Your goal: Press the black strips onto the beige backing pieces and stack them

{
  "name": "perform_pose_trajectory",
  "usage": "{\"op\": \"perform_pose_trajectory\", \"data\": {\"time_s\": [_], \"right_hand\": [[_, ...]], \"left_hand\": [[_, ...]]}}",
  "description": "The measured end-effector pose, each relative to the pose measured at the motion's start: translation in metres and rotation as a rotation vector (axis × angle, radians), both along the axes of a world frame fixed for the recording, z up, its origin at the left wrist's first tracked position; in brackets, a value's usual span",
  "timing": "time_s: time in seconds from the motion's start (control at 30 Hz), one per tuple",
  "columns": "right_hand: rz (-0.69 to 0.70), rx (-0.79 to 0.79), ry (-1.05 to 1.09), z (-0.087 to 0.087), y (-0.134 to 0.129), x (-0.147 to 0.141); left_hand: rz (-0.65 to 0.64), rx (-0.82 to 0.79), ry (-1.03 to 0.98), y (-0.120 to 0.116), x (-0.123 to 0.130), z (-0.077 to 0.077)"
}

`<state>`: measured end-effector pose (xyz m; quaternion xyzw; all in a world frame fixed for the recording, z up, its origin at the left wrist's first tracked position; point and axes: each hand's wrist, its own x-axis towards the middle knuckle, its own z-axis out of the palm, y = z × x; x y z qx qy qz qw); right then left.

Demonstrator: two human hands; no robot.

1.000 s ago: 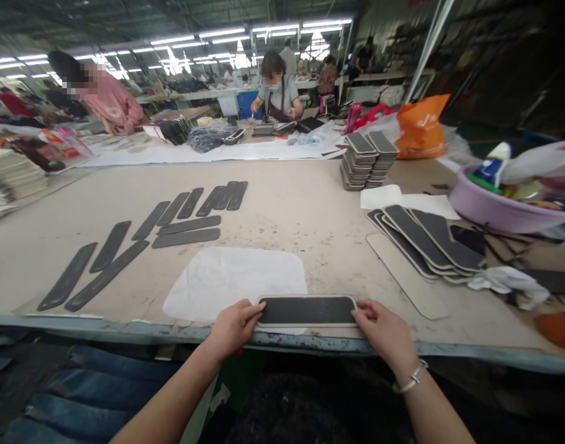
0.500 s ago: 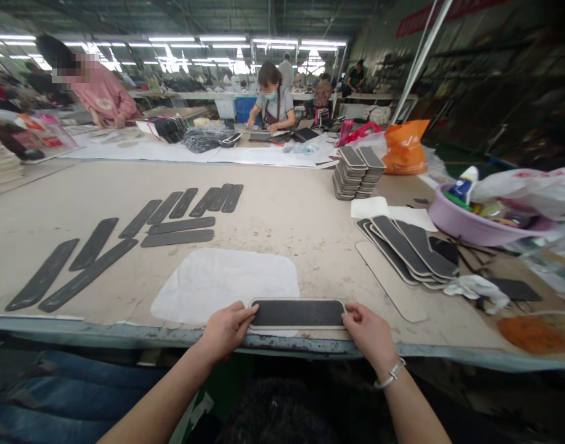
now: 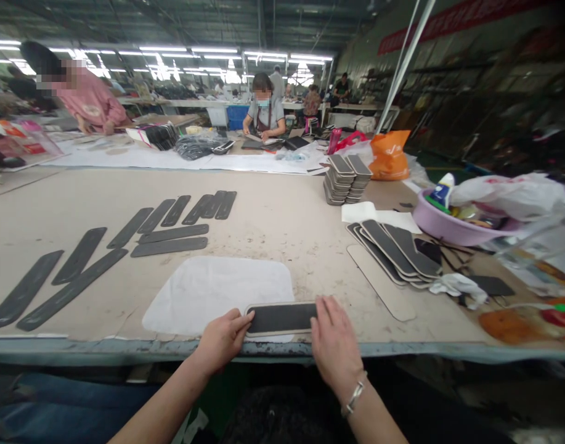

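Note:
A dark grey rectangular panel with rounded corners and a pale border (image 3: 282,319) lies near the table's front edge, partly over a white sheet (image 3: 217,290). Its left end is pinched between the thumb and fingers of my left hand (image 3: 222,338). My right hand (image 3: 335,345) rests flat across the panel's right end, fingers stretched forward and covering that end. To the left, several dark grey strips (image 3: 81,256) are spread over the table. On the right, more pale-edged dark panels (image 3: 388,250) lie fanned in a pile beside a bare beige piece (image 3: 379,283).
Stacked panels (image 3: 347,179) stand at the back right, near an orange bag (image 3: 390,154). A purple basin (image 3: 458,228) holds bottles and other items. A crumpled white cloth (image 3: 458,288) lies by the panel pile. Co-workers (image 3: 266,114) work across the table (image 3: 273,185).
My right hand has gone from pinching the panel's right end to lying flat over it. My left hand keeps its pinch. The whole view has shifted slightly.

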<state>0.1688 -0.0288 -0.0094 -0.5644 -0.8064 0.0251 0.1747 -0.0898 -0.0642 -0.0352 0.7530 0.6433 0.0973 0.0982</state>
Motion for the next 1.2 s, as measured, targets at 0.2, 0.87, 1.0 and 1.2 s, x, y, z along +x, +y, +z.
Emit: {"op": "perform_pose_trajectory", "data": {"time_s": [0.2, 0.87, 1.0, 1.2], "right_hand": [[0.451, -0.162, 0.112, -0.001, -0.026, -0.066], [-0.008, -0.19, -0.116, -0.043, 0.014, 0.058], [-0.001, -0.177, -0.089, -0.045, 0.014, 0.058], [-0.01, -0.173, -0.097, -0.046, 0.014, 0.059]], "left_hand": [[-0.003, -0.026, -0.028, 0.0, -0.001, -0.003], [0.096, -0.056, -0.183, 0.006, -0.001, 0.01], [0.209, 0.189, -0.274, 0.005, 0.016, 0.019], [-0.178, 0.117, -0.041, 0.009, 0.076, 0.018]]}}
